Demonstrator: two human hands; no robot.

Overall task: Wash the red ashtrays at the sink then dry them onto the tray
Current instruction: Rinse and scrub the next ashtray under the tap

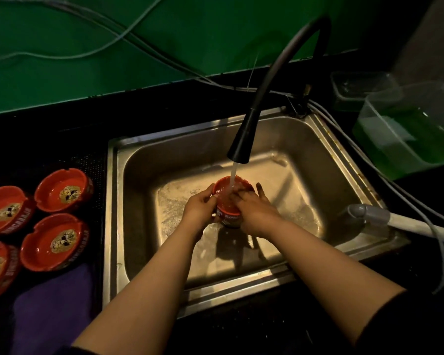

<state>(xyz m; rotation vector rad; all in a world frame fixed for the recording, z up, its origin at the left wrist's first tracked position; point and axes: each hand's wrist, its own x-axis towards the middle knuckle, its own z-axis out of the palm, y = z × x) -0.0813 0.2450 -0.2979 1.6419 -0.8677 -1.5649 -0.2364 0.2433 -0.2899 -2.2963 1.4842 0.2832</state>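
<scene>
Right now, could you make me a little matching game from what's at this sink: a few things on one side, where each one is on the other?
Things:
1. faucet head
2. ashtray being rinsed
3. clear container
4. purple cloth

Places:
A. right of the sink
B. held in both hands
C. below the washed ashtrays, at left
D. above the basin, water running

Pairs: 1-D, 2-B, 3-A, 4-C
</scene>
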